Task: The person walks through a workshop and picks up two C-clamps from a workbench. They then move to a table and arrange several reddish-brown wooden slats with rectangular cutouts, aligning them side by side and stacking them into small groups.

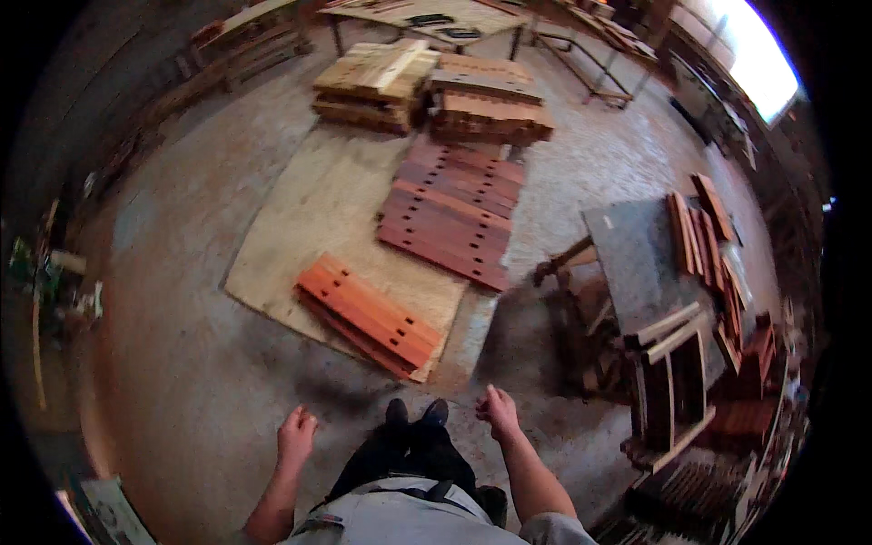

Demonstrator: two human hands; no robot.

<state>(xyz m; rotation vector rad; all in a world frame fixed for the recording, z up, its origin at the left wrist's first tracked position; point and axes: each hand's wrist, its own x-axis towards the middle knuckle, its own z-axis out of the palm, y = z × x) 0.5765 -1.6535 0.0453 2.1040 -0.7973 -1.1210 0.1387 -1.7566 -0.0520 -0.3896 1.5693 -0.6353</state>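
My left hand (pixel 297 432) hangs above the concrete floor to the left of my shoes, its fingers curled in and nothing seen in them. On the other side, my right hand (pixel 496 409) is also closed, the fingers bent in a loose fist with nothing showing. Both hands are apart from any object. Ahead of my feet lies a small stack of orange-red wooden boards (pixel 368 313) with dark holes near their ends. It rests on the near edge of a pale plywood sheet (pixel 295 227). Darker red boards (pixel 450 213) with similar holes lie side by side beyond it.
Two stacks stand at the plywood's far end: pale planks (pixel 377 77) and brown boards (pixel 490 91). To the right is a grey-topped table (pixel 636 263) with loose red strips (pixel 704 236). A wooden frame (pixel 672 386) stands near it. A worktable (pixel 436 18) is at the back.
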